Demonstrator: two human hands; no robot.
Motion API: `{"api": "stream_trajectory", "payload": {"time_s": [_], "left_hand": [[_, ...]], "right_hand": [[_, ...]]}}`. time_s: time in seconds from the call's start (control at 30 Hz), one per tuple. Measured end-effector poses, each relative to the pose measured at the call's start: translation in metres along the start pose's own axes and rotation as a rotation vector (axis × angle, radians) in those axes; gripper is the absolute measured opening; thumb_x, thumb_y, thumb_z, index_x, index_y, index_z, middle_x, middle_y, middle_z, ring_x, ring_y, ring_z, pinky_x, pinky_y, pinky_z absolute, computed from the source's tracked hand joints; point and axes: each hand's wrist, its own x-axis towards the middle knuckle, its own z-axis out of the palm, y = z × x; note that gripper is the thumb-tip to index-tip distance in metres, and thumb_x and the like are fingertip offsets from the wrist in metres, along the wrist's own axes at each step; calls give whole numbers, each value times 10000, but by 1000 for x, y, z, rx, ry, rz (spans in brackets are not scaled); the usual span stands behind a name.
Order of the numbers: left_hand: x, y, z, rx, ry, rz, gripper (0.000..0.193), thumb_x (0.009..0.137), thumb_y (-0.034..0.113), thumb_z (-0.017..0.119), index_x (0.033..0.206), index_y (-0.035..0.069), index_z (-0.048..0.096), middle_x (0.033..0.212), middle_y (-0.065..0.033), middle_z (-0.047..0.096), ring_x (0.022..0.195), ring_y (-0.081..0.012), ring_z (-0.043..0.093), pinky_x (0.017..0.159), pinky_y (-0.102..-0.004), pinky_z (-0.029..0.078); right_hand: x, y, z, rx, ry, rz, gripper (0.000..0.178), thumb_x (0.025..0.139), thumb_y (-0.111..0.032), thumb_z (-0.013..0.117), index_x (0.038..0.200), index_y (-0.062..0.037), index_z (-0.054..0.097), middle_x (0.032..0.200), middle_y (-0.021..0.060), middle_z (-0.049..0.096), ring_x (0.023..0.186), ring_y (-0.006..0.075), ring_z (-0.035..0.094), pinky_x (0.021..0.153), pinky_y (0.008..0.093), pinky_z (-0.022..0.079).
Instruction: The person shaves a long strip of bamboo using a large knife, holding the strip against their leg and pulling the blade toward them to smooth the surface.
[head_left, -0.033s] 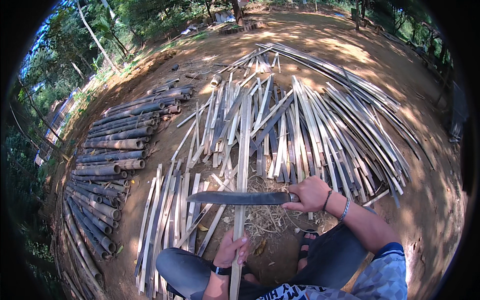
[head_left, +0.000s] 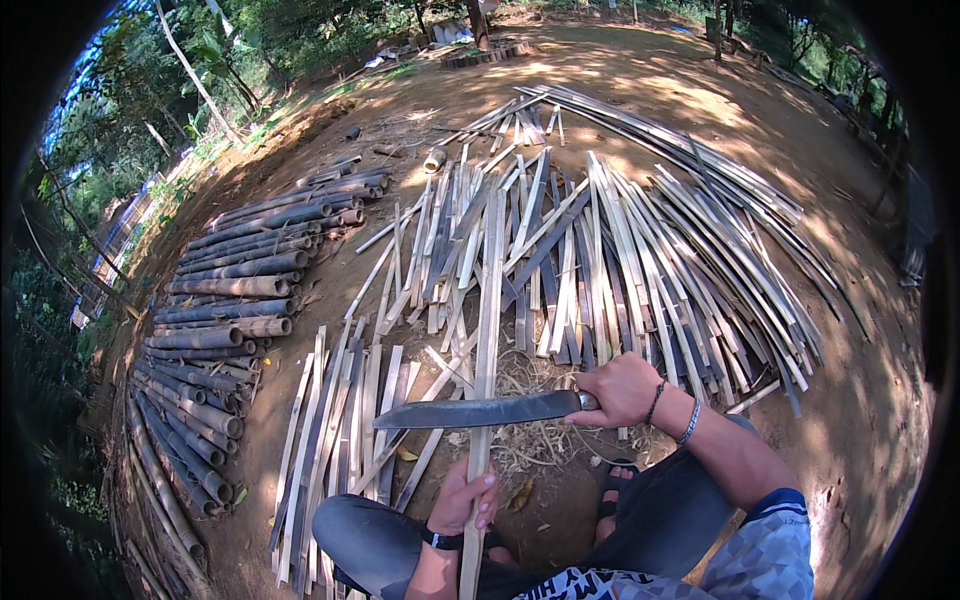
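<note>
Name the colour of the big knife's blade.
The blade is dark grey; it shows best in the head view.

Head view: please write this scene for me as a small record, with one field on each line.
Left hand: closed around a long bamboo strip, near its lower part
Right hand: grips a machete
Machete position: crosswise over the strip, tip toward the left; contact with it unclear
Far left: dark bamboo poles, lying close together
Ahead: many split strips, loosely piled
Right of held strip: pale shavings
</note>
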Motion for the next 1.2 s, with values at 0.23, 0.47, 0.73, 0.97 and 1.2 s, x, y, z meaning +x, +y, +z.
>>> {"api": "stream_trajectory", "payload": {"time_s": [0.23, 0.47, 0.73, 0.97, 1.2], "left_hand": [[0, 1, 4, -83, -65, -15, 177, 919, 116, 572, 973, 47, 418, 522, -32, 417, 308, -125, 397, 283, -238, 316], [-2, 0, 3, -94, -62, -25, 166, 921, 103, 561, 973, 27, 423, 533, -30, 417, 321, -124, 409, 296, -241, 329], [-2, 3, 4, -89, -84, -5, 158, 919, 101, 565, 962, 30, 430, 542, -30, 424, 332, -118, 413, 307, -238, 340], [0, 4, 12, 9, -56, -15, 155, 921, 91, 565, 925, 30, 422, 546, -34, 440, 353, -122, 437, 319, -239, 355], [-1, 5, 10, 139, 13, 20, 172, 909, 91, 587, 938, 22, 431, 546, -51, 462, 351, -138, 448, 327, -248, 376]], "right_hand": [[7, 18, -9, 173, 120, 249, 625, 855, -655, 508, 814, -48, 650, 561, 162, 597, 587, 370, 632, 575, 452, 510], [5, 14, -13, -40, 58, 41, 615, 864, -639, 512, 747, -47, 633, 553, 154, 597, 559, 349, 634, 569, 433, 515], [-2, -2, 0, -16, 13, -23, 649, 848, -682, 493, 732, -54, 609, 549, 156, 589, 572, 366, 631, 572, 460, 507], [14, 34, -25, 219, 247, 368, 548, 861, -566, 581, 739, -36, 648, 559, 163, 604, 575, 360, 634, 596, 461, 521], [5, 17, -14, -77, 77, 68, 611, 847, -659, 516, 783, -64, 639, 577, 157, 614, 594, 356, 643, 573, 443, 515]]}}
